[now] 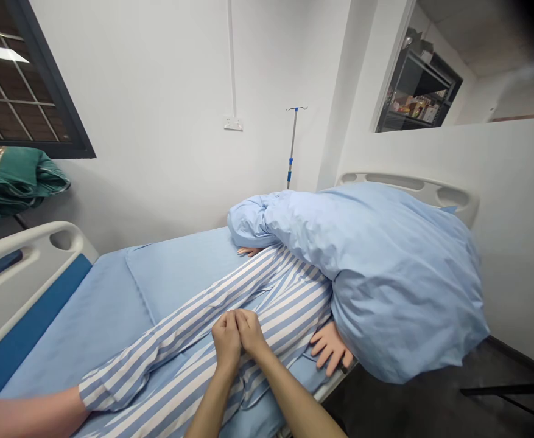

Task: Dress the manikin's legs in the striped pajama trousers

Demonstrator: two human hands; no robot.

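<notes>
Wall (157, 91): white, across the top of the frame
Conduit (231, 61): white, vertical, top centre, ending at socket (233, 124)
Window (20, 85): dark-framed, gridded, upper left; bright strip in the pane
Shelf (424, 76): dark, stocked, upper right, seen through wall opening
Pole (293, 140): grey, blue fittings, hooked top, right of centre
Headboard (470, 213): pale, right side
Footboard (11, 298): pale, blue-panelled, lower left
Floor (413, 395): dark, lower right

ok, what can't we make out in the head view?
All head view:
head and chest of the dummy: under the quilt
its feet: cut off by left and bottom edges
whether the left hand or right hand holds anything: hidden inside closed fists
base of the pole: behind the quilt
shelf goods: too small to identify
</notes>
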